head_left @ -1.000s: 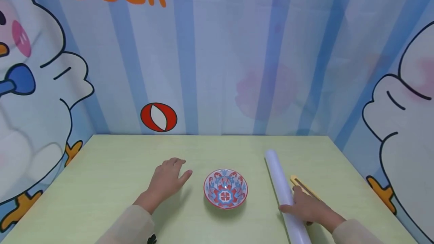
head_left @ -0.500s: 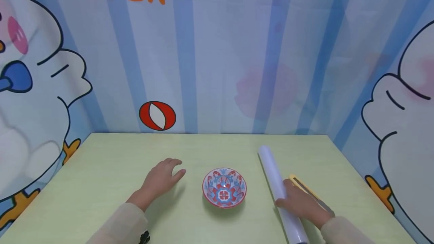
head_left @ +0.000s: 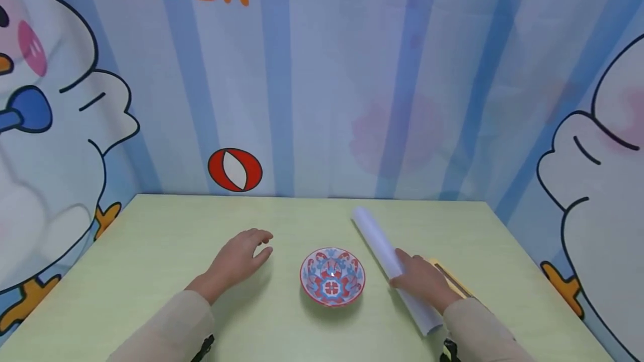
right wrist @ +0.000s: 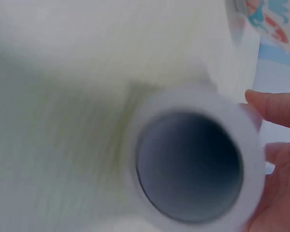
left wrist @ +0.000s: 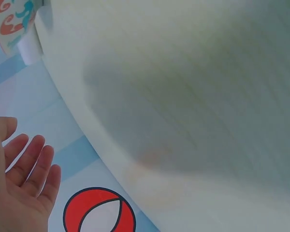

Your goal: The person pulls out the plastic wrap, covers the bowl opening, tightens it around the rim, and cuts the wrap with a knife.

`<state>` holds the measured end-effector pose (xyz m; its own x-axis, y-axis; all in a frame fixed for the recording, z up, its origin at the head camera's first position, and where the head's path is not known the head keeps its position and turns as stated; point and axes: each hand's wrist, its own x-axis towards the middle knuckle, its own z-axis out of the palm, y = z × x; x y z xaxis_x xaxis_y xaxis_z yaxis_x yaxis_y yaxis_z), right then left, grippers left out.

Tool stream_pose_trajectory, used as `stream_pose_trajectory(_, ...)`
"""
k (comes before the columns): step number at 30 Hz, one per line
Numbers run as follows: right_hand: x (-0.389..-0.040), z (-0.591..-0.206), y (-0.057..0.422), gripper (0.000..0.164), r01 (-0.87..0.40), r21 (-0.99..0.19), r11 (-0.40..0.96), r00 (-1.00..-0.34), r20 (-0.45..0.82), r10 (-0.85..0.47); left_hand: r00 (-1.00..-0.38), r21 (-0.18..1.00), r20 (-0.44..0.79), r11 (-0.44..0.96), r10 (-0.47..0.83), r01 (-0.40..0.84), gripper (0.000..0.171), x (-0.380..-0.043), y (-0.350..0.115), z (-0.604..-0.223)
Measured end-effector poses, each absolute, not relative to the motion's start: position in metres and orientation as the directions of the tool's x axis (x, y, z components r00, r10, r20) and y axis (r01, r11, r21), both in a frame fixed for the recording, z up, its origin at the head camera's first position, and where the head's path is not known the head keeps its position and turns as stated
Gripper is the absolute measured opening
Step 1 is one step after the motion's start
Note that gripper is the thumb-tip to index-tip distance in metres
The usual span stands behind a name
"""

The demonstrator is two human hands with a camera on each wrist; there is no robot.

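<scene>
In the head view, my right hand (head_left: 422,279) grips a whitish paper roll (head_left: 374,236) from its right side, thumb and fingers round the near half. The roll slants away to the back left. Up close in the right wrist view, the hollow end of the roll (right wrist: 253,169) faces the camera, with finger and thumb at its far side. Left of a bowl (head_left: 332,277) with a red and blue pattern, my left hand (head_left: 238,258) hovers over the table, fingers loosely bent and holding nothing. The bowl stands upright between the hands.
A yellow utility knife (head_left: 450,275) lies right of the roll, partly hidden behind the right hand and sleeve. The pale green table (head_left: 201,211) ends at a blue striped backdrop (head_left: 322,82) with printed ducks and a red ball.
My right hand has moved the roll left and away, turning its far end toward the bowl's side. The left hand has drifted slightly left. Bowl and knife stay put.
</scene>
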<state>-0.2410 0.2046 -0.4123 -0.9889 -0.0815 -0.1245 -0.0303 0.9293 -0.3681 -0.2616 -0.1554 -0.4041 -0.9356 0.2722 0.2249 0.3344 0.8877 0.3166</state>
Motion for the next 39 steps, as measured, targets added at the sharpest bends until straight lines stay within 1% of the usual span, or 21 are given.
stream_pose_trajectory(5,-0.249,-0.409,0.193,0.074,-0.063,-0.379,0.923,-0.989,-0.104,-0.110,-0.935,0.282,0.181,0.894,0.307,0.348,0.037,-0.268,-0.149,-0.402)
stream_pose_trajectory(8,-0.253,-0.407,0.185,0.073,-0.092,-0.358,0.929,-0.986,-0.097,-0.135,-0.922,0.226,0.175,0.897,0.346,0.380,0.042,-0.271,-0.145,-0.403)
stream_pose_trajectory(14,-0.265,-0.411,0.170,0.072,-0.162,-0.256,0.953,-0.979,-0.078,-0.187,-0.876,0.052,0.198,0.888,0.439,0.456,0.060,-0.281,-0.146,-0.401)
stream_pose_trajectory(19,-0.272,-0.414,0.165,0.068,-0.247,-0.148,0.958,-0.968,-0.014,-0.252,-0.822,-0.042,0.217,0.846,0.527,0.531,0.067,-0.295,-0.140,-0.399)
stream_pose_trajectory(21,-0.275,-0.415,0.163,0.063,-0.287,-0.085,0.954,-0.958,0.024,-0.286,-0.815,-0.050,0.208,0.838,0.541,0.543,0.068,-0.301,-0.135,-0.400)
stream_pose_trajectory(25,-0.279,-0.414,0.160,0.053,-0.330,-0.001,0.944,-0.941,0.076,-0.329,-0.830,-0.041,0.172,0.845,0.531,0.532,0.069,-0.310,-0.120,-0.404)
stream_pose_trajectory(28,-0.281,-0.413,0.159,0.050,-0.340,0.009,0.940,-0.937,0.087,-0.339,-0.839,-0.031,0.149,0.851,0.523,0.525,0.070,-0.315,-0.111,-0.407)
stream_pose_trajectory(34,-0.287,-0.414,0.156,0.049,-0.376,0.029,0.926,-0.922,0.092,-0.377,-0.862,0.016,0.103,0.866,0.496,0.500,0.067,-0.328,-0.101,-0.413)
stream_pose_trajectory(39,-0.293,-0.418,0.153,0.047,-0.408,0.069,0.911,-0.903,0.118,-0.413,-0.884,0.065,0.102,0.884,0.456,0.464,0.057,-0.335,-0.099,-0.421)
